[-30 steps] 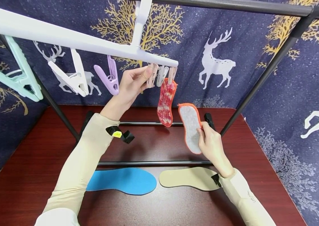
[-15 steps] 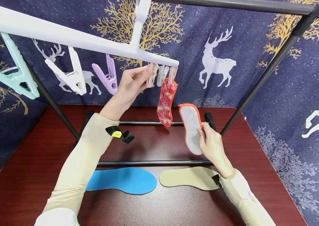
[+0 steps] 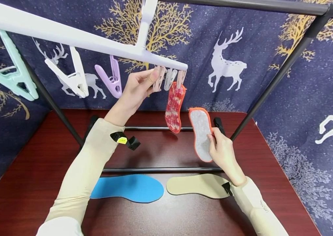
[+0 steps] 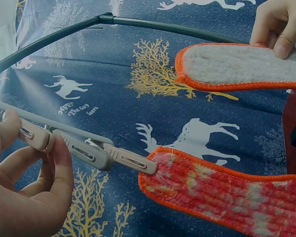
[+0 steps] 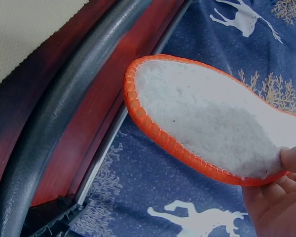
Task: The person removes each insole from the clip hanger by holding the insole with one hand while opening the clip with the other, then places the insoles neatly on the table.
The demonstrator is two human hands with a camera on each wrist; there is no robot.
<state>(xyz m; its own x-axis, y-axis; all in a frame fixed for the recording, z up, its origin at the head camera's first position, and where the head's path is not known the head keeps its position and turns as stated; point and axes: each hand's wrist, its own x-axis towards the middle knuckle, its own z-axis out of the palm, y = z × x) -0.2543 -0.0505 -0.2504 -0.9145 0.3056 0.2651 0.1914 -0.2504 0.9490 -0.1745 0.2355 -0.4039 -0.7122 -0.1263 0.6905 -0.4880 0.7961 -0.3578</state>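
My left hand (image 3: 138, 86) pinches a pale pink clothespin (image 4: 35, 134) hanging under the white hanger bar (image 3: 95, 41). Beside it hang a grey clothespin (image 4: 84, 150) and another pink clothespin (image 4: 130, 160). That last one grips the top end of a red-and-white knitted insole (image 3: 173, 108) with orange edging, which hangs down. Lower and to the right, my right hand (image 3: 223, 149) holds a second orange-edged insole (image 3: 201, 134) by its side edge, thumb on its light grey fuzzy face. The two insoles are apart in the head view.
Purple (image 3: 111, 78), white (image 3: 73, 77) and mint (image 3: 14, 73) clothespins hang further left on the bar. A blue insole (image 3: 134, 188) and a beige insole (image 3: 197, 186) lie on the dark red table (image 3: 160, 216). A black rack frame (image 3: 275, 75) stands around the hanger.
The right hand and its insole have shifted very slightly to the right. The left-hand clothespins have swung a little left and up in view. The left hand keeps its pinch.
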